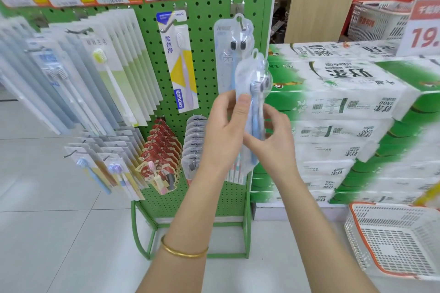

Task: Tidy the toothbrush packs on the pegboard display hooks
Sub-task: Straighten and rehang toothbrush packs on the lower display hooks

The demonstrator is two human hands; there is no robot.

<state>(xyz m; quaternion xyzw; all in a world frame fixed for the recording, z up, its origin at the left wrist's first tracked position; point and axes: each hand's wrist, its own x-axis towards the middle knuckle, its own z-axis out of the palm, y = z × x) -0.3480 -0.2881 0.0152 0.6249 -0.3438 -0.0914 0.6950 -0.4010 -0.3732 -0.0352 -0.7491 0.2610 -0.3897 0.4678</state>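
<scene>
Pack [256,112] of two toothbrushes is held upright and free of any hook, in front of the pegboard's [204,38] right edge. It overlaps a hung pack [226,54] on the top-right hook [242,24]. The left hand [221,131] pinches it, thumb on the front and fingers behind. The right hand [277,140] curls round its lower part, seemingly gripping, though blur hides the fingertips.

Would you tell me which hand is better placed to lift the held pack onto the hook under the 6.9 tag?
Probably left. The left hand pinches the clear pack higher up, thumb on its front, nearer the hook; the right hand only holds its lower end.
</scene>
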